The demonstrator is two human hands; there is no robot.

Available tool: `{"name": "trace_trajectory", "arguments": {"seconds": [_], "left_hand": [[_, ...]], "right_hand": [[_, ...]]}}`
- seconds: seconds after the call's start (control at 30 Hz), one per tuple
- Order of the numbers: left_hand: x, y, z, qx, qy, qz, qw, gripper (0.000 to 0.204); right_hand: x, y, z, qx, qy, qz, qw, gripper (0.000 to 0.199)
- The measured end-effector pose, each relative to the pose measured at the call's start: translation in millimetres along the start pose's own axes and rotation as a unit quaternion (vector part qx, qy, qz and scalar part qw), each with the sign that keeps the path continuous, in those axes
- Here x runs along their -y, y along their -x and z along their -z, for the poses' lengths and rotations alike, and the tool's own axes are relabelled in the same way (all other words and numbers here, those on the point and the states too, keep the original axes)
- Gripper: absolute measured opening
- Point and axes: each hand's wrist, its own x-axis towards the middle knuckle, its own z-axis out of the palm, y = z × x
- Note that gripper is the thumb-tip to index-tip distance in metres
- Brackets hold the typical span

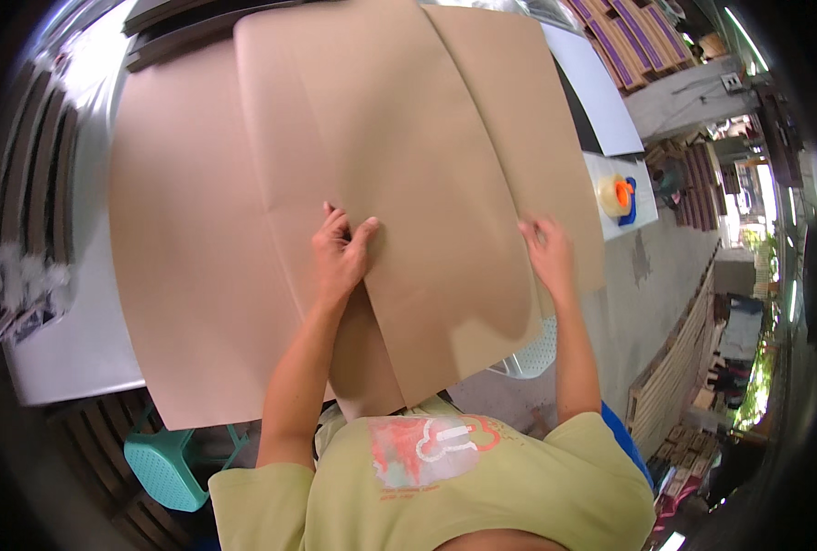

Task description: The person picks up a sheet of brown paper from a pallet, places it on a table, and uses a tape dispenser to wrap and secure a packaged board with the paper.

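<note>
Pinching brown cardboard (427, 165) with right hand (550, 250), left hand (342, 262) against it, grip unclear.

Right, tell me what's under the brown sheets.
A pale tabletop shows past the left edge of the brown sheets; whatever lies beneath their middle is covered and can't be seen.

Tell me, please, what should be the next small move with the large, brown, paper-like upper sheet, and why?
I would perhaps ease the right edge of the upper sheet down with the bare right hand, while the bare left hand steadies it. The right fingertips are at that edge, and the sheet's shading suggests it bows instead of lying flat.
</note>
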Motion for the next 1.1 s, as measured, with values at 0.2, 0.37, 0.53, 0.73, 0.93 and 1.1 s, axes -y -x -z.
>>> {"name": "trace_trajectory", "arguments": {"seconds": [0.2, 0.37, 0.53, 0.73, 0.93, 1.1], "left_hand": [[5.4, -0.1, 2.9, -0.018, -0.004, -0.008, 1.000, 0.010], [-3.7, 3.7, -2.5, -0.043, -0.053, -0.008, 0.998, 0.016], [-28.1, 1.2, 43.4, 0.037, -0.129, 0.030, 0.991, 0.019], [9.3, -4.6, 87.8, 0.049, -0.509, -0.012, 0.859, 0.061], [0.5, -11.4, 68.6, 0.098, -0.543, -0.019, 0.834, 0.059], [-0.6, -19.5, 54.9, 0.141, -0.513, -0.060, 0.845, 0.058]], "right_hand": [[193.3, -107.4, -100.0, -0.046, -0.068, 0.608, 0.790, 0.019], [183.9, -122.9, -168.3, 0.032, -0.227, 0.621, 0.750, 0.037], [180.9, -123.5, -171.3, 0.075, -0.241, 0.618, 0.745, 0.035], [179.0, -121.2, -169.5, 0.098, -0.260, 0.606, 0.746, 0.034], [196.9, -124.7, -137.0, 0.094, -0.269, 0.587, 0.758, 0.033], [202.5, -121.9, -145.3, 0.082, -0.256, 0.596, 0.757, 0.032]]}}
